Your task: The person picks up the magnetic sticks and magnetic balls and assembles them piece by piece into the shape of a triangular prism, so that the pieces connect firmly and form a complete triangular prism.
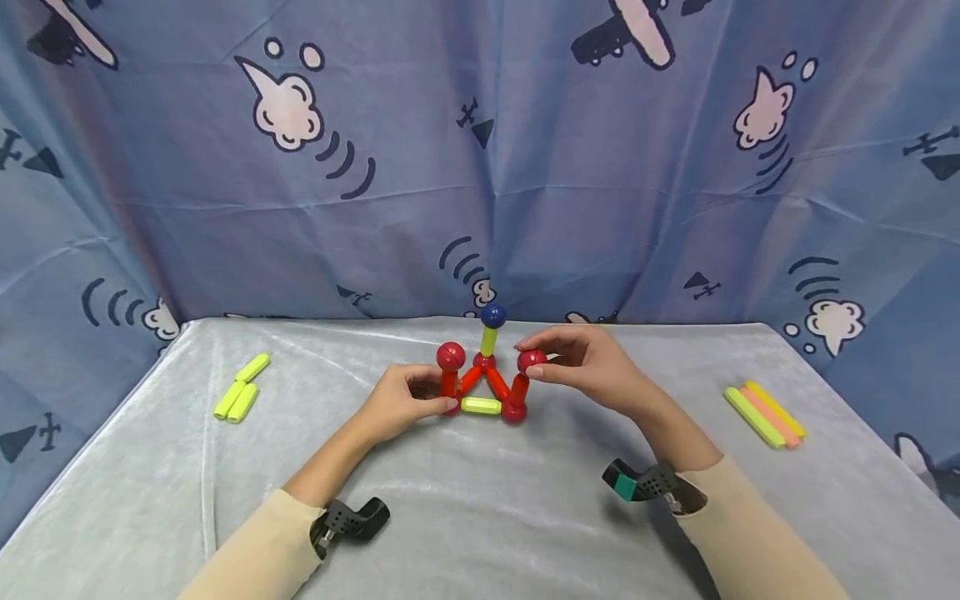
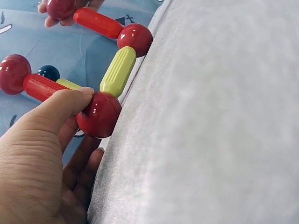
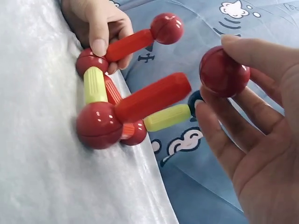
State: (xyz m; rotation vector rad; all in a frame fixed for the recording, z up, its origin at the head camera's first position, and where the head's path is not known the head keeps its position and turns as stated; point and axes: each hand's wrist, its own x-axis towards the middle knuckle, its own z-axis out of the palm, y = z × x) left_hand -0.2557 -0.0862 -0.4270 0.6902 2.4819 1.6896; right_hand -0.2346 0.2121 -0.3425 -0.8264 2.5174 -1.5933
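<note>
A triangular frame of magnetic rods and balls stands on the cloth, with a yellow-green rod (image 1: 482,406) along its front. My left hand (image 1: 401,404) grips the red ball (image 2: 99,114) at the front left corner, thumb on top. From that corner rises a red rod topped by another red ball (image 1: 451,357). My right hand (image 1: 592,367) pinches a loose red ball (image 3: 224,71) between thumb and fingers. A small gap parts it from the tip of the upright red rod (image 3: 154,98) at the front right corner. At the back, a yellow-green upright carries a blue ball (image 1: 493,315).
Several short yellow-green rods (image 1: 242,402) lie on the left of the grey cloth-covered table (image 1: 480,517). Toward the right lie three longer rods (image 1: 765,414), yellow-green, pink and yellow. Behind the table hangs a blue patterned curtain (image 1: 420,150).
</note>
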